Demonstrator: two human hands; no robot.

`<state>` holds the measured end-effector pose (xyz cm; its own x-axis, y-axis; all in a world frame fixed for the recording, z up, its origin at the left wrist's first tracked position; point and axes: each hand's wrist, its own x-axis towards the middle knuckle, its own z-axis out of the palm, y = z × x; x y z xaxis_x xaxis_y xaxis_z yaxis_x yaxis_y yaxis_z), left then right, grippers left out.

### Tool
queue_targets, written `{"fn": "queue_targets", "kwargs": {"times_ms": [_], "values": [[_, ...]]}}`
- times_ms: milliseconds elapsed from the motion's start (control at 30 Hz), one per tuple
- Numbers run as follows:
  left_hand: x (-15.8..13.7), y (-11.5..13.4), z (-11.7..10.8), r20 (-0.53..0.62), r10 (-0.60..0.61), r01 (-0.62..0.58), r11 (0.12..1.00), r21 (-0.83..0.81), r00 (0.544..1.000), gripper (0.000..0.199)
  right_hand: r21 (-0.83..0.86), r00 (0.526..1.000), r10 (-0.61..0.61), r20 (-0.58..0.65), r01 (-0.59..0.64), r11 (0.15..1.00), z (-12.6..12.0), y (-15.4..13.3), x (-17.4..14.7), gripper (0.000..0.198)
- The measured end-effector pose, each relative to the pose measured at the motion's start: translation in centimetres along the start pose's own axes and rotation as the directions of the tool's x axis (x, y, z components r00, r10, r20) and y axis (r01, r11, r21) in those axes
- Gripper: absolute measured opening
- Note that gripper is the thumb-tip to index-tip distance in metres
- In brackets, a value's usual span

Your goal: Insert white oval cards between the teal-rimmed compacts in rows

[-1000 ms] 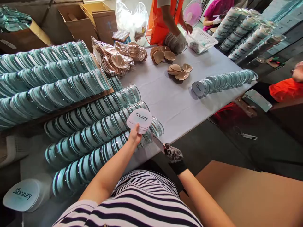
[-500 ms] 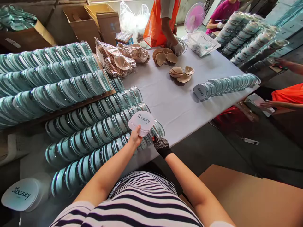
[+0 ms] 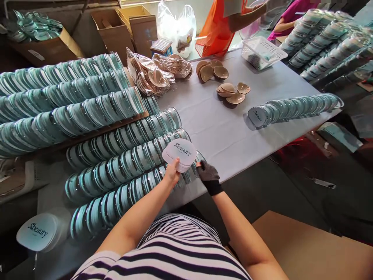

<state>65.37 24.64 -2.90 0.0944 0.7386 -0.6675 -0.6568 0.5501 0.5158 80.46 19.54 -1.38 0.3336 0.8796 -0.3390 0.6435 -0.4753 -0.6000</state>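
Observation:
My left hand [image 3: 173, 173] is closed on a small stack of white cards [image 3: 182, 151], thumb on top; the top card reads "sbeauty". Close by on the right, my right hand [image 3: 207, 173] wears a dark fingerless glove, its fingers curled in at the near end of the rows of clear plastic cases [image 3: 128, 165]. Whatever those fingers hold, if anything, is hidden. Beyond the hands, another row of clear cases [image 3: 297, 109] lies along the table's right side, with an "sbeauty" card on its end.
Beige bra cups [image 3: 229, 93] lie in piles on the white table [image 3: 204, 120], beside plastic-wrapped bundles [image 3: 154, 76]. At the far end are a white basket [image 3: 264, 52] and a person in an orange vest [image 3: 214, 29]. More printed cards [image 3: 37, 233] stand lower left; cardboard [image 3: 303, 245] lies lower right.
The view has shifted, so most things sit further right. Both hands keep much the same pose near the row ends. The person in orange has lifted an arm away from the cups.

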Motion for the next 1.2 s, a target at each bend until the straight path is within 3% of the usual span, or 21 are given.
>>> {"fn": "queue_targets", "kwargs": {"times_ms": [33,100,233,300,367,433,500,567,633,700,800,967,1100,1200], "values": [[-0.3,0.1,-0.1,0.015,0.006,-0.006,1.000,0.006,1.000,0.039,-0.005,0.994,-0.026,-0.102,0.026,1.000,-0.5,-0.4,0.4,0.040],[-1.0,0.2,-0.5,0.060,0.022,-0.023,0.999,0.025,0.998,0.041,-0.040,0.975,-0.114,-0.192,0.108,0.993,-1.1,-1.4,0.8,0.048],[-2.0,0.2,-2.3,0.073,0.102,-0.108,0.991,0.079,0.992,0.043,-0.281,0.910,-0.360,-0.204,0.297,0.912,-0.1,-3.5,-1.0,0.061],[-2.4,0.3,-3.1,0.035,0.126,-0.129,0.985,0.117,0.991,0.039,-0.295,0.885,-0.414,-0.212,0.346,0.891,1.1,-4.3,-2.2,0.060],[-2.6,0.6,-3.5,0.016,0.097,-0.098,0.988,0.117,0.995,0.035,-0.141,0.923,-0.337,-0.187,0.314,0.939,1.9,-4.6,-2.8,0.053],[-2.7,1.3,-3.6,0.022,0.072,-0.073,0.996,0.054,0.997,0.034,0.076,0.959,-0.171,-0.225,0.193,0.978,2.1,-3.9,-3.1,0.049],[-2.5,2.2,-3.4,0.009,0.079,-0.079,0.996,-0.031,0.997,0.036,0.173,0.939,-0.022,-0.343,0.086,0.981,1.4,-2.2,-4.0,0.051],[-2.0,3.1,-3.3,-0.036,0.076,-0.079,0.993,-0.085,0.996,0.038,0.066,0.906,-0.011,-0.423,0.043,0.997,0.6,0.1,-6.1,0.053],[-1.2,3.6,-3.5,-0.096,0.034,-0.044,0.994,-0.098,0.995,0.040,-0.142,0.932,-0.122,-0.342,0.077,0.987,0.5,2.4,-8.9,0.050],[-0.5,3.8,-3.8,-0.144,-0.021,0.007,0.995,-0.099,0.989,0.042,-0.285,0.959,-0.239,-0.155,0.188,0.940,1.3,3.8,-11.4,0.045],[0.0,3.6,-4.3,-0.149,-0.056,0.040,0.993,-0.109,0.987,0.042,-0.386,0.961,-0.273,0.042,0.267,0.883,3.2,3.4,-12.7,0.042],[-0.1,3.3,-4.5,-0.084,0.003,-0.009,0.997,-0.079,0.996,0.035,-0.533,0.979,-0.186,0.089,0.205,0.821,3.3,0.0,-11.1,0.035],[-0.2,3.2,-4.6,-0.067,0.023,-0.029,0.997,-0.077,0.997,0.035,-0.525,0.960,-0.242,0.138,0.279,0.804,1.7,0.1,-11.5,0.032],[-0.3,3.1,-4.7,-0.058,0.034,-0.039,0.996,-0.079,0.998,0.038,-0.533,0.958,-0.204,0.200,0.281,0.798,2.7,0.3,-10.8,0.032]]}}
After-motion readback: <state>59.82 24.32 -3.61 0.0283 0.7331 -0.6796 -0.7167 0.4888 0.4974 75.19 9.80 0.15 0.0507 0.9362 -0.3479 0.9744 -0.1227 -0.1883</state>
